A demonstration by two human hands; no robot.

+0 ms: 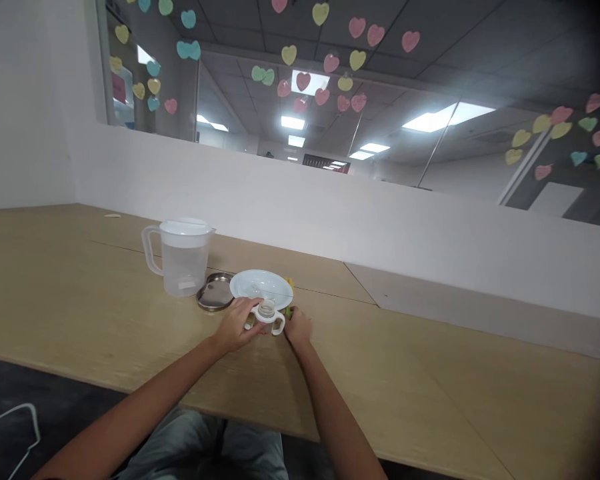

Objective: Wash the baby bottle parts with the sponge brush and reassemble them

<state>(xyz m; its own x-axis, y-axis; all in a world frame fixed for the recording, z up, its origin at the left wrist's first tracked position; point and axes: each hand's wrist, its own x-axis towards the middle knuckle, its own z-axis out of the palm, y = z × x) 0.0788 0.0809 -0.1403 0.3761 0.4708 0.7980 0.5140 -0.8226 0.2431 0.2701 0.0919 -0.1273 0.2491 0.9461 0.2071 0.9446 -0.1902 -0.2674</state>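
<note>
My left hand [237, 327] is wrapped round a small clear baby bottle [267, 308] with a white collar and two white side handles. The bottle stands upright with its top uncovered, near the front rim of a white plate [243, 280]. Just right of the bottle, my right hand [298, 327] has its fingers closed on a slim green and yellow item [289, 283]; most of it is hidden by the fingers and the plate's edge, so its kind is unclear. Something clear and small [257, 289] lies in the plate.
Left of the plate, a round metal dish [215, 293] lies on the wooden table [405, 380]. A lidded clear plastic pitcher [185, 263] stands beyond it, handle to the left. A white wall with a window rises behind the table.
</note>
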